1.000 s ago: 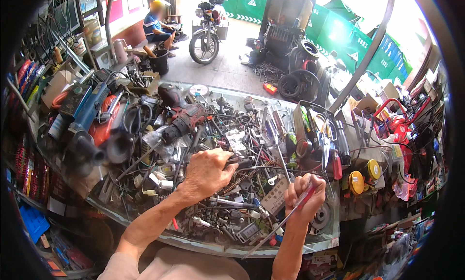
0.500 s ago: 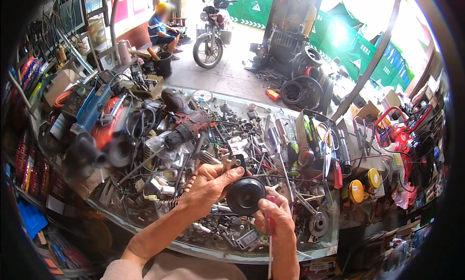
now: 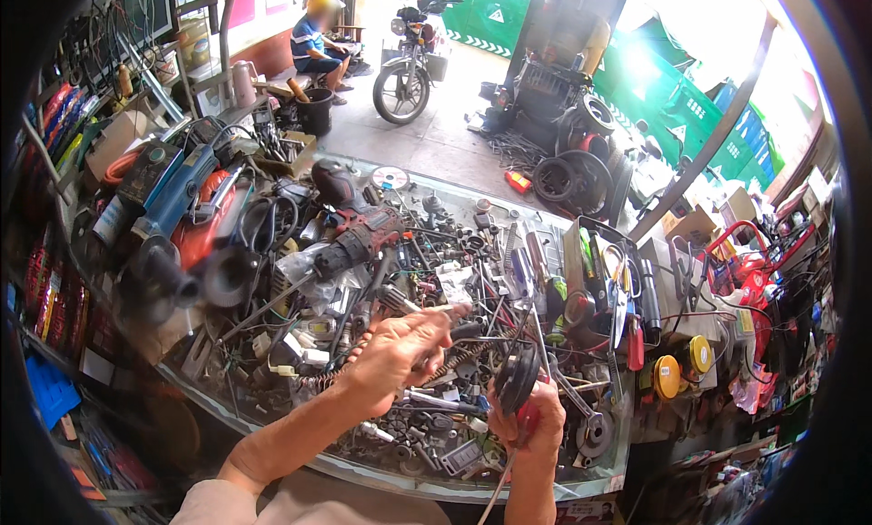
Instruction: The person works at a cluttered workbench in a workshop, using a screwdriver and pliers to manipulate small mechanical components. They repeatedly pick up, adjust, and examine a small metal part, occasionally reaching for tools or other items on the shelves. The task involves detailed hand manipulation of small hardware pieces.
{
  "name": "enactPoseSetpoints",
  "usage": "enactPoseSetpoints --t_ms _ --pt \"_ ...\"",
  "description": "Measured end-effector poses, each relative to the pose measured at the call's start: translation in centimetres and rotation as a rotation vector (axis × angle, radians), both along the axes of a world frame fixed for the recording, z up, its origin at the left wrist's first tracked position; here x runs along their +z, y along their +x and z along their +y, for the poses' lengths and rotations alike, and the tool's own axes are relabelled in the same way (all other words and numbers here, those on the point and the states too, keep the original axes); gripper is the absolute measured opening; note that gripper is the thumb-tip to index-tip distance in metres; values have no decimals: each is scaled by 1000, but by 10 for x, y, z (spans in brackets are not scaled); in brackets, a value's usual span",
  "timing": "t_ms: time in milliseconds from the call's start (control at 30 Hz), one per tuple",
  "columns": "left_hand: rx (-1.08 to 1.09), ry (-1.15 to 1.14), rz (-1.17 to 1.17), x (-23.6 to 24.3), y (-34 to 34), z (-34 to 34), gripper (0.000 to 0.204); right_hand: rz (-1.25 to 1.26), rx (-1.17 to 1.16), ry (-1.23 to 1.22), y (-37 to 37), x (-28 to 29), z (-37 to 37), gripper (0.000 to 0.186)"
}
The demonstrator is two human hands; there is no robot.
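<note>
In my right hand is a round black disc-shaped part, like a vehicle horn, turned nearly edge-on. The same hand holds a red-handled screwdriver, its thin shaft running down toward me. My left hand is apart from the disc, to its left, with the fingers curled and the index finger reaching forward. What it holds, if anything, is hidden. Both hands are above a glass-topped bench heaped with loose screws, springs and small metal parts.
A red and black cordless drill lies on the heap beyond my left hand. Pliers, scissors and screwdrivers stand at the right, near two yellow round tins. A blue angle grinder lies at left. Farther off are a motorcycle and a seated person.
My left hand has come away from the black disc, and the wrench seen in it is no longer visible. My right hand has moved slightly right, tilting the disc edge-on.
</note>
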State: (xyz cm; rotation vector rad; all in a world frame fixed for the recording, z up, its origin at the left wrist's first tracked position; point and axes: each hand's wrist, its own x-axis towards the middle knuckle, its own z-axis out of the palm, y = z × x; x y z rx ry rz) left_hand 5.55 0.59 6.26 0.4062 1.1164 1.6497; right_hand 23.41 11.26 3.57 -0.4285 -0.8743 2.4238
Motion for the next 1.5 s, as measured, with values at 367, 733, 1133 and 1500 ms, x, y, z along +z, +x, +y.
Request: enactPoseSetpoints --t_ms 367,733,1133,1500 --pt "100 113 142 13 8 17 31 -139 -126 192 -7 5 -11 33" --pt "75 137 -122 5 -2 28 20 -123 -204 195 -8 1 -6 29" --pt "152 221 297 11 -6 27 21 -258 -262 421 -10 -2 -12 28" --pt "163 199 208 12 9 26 28 -323 -283 421 -9 1 -14 27"
